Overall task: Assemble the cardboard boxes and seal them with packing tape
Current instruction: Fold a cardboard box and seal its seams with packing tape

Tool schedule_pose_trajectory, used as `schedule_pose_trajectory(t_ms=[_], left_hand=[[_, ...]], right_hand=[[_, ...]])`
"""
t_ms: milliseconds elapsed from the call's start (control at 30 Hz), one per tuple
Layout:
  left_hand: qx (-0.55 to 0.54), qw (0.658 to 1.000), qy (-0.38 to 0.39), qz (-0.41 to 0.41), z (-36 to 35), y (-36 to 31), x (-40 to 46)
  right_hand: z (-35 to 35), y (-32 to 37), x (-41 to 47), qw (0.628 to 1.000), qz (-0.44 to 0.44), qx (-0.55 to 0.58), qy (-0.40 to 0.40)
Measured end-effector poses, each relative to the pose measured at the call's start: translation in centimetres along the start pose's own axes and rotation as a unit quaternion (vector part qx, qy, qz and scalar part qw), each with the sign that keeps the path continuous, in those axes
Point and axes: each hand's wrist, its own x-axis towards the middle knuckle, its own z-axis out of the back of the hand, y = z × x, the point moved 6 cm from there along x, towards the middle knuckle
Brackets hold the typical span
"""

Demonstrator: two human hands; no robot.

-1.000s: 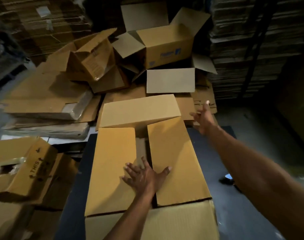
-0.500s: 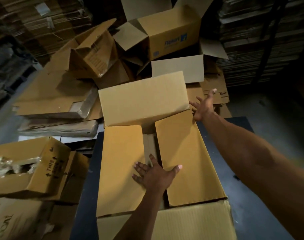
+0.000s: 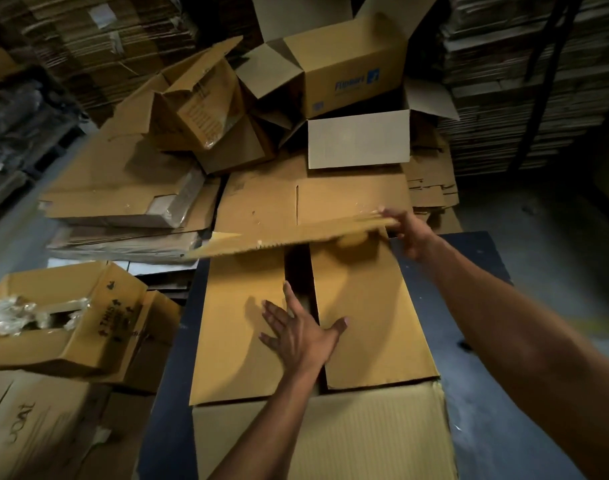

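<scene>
Flaps of the brown cardboard box (image 3: 296, 341) are closing: left hand (image 3: 301, 336) pressing flat with spread fingers, right hand (image 3: 408, 233) pinching the far flap (image 3: 289, 237); taping remaining.

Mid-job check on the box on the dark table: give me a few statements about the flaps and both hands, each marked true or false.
1. The left hand lies flat across the two side flaps. True.
2. The right hand is on the far flap at its right end. True.
3. The far flap already lies flat on the side flaps. False: it is raised above them, seen nearly edge-on.
4. The side flaps meet with no gap. False: a dark gap runs between them.
5. Tape already seals the seam. False: no tape shows on this box.
</scene>
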Motion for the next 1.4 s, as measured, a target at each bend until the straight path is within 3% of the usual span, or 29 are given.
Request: schedule_pose_trajectory(t_ms=[133,267,367,433,567,667,767,833,933,1000,1167,1267,1400], left_hand=[[-0.053,0.989,-0.114,-0.079,1.8,-0.1,-1.6],[0.089,0.992,-0.015,-0.093,1.1,0.7,-0.9],[0.113,0.987,0.065,-0.096,1.0,1.4,-0.8],[0.088,0.987,0.073,-0.112,1.3,1.8,-2.2],[0.05,0.981,0.045,-0.18,1.5,2.5,-8.1],[0.017,0.976,0.024,-0.217,0.4,3.1,-12.8],[0.013,0.969,0.002,-0.246,-1.2,3.7,-16.2],[0.049,0.962,-0.01,-0.267,-2.8,4.0,-17.8],[0.167,0.947,0.004,-0.275,-5.2,4.0,-19.3],[0.218,0.939,0.067,-0.257,-6.0,4.0,-20.2],[0.217,0.914,0.216,-0.265,-3.4,2.6,-24.1],[0.218,0.911,0.193,-0.291,1.1,1.1,-25.3],[0.202,0.912,0.079,-0.348,7.9,-2.1,-24.6]], right_hand=[[1.4,-1.3,-1.7,0.982,0.002,-0.183,-0.051],[1.5,-1.6,-6.1,0.938,0.051,-0.308,-0.149],[0.1,-2.7,-10.4,0.871,0.13,-0.456,-0.131],[-0.5,-4.5,-14.6,0.854,0.166,-0.484,-0.099],[2.3,-11.0,-23.4,0.902,0.146,-0.389,-0.115],[5.5,-17.5,-28.4,0.946,0.029,-0.292,-0.14],[6.1,-22.4,-32.6,0.966,-0.12,-0.22,-0.069],[6.5,-23.8,-33.6,0.966,-0.16,-0.199,-0.043],[6.9,-23.8,-34.1,0.963,-0.15,-0.22,-0.043],[6.9,-22.9,-34.4,0.967,-0.138,-0.208,-0.05],[5.4,-19.4,-36.4,0.994,-0.081,-0.075,-0.013],[4.2,-16.7,-37.3,0.999,-0.04,-0.006,0.008],[2.6,-13.0,-36.9,0.999,0.015,0.043,0.016]])
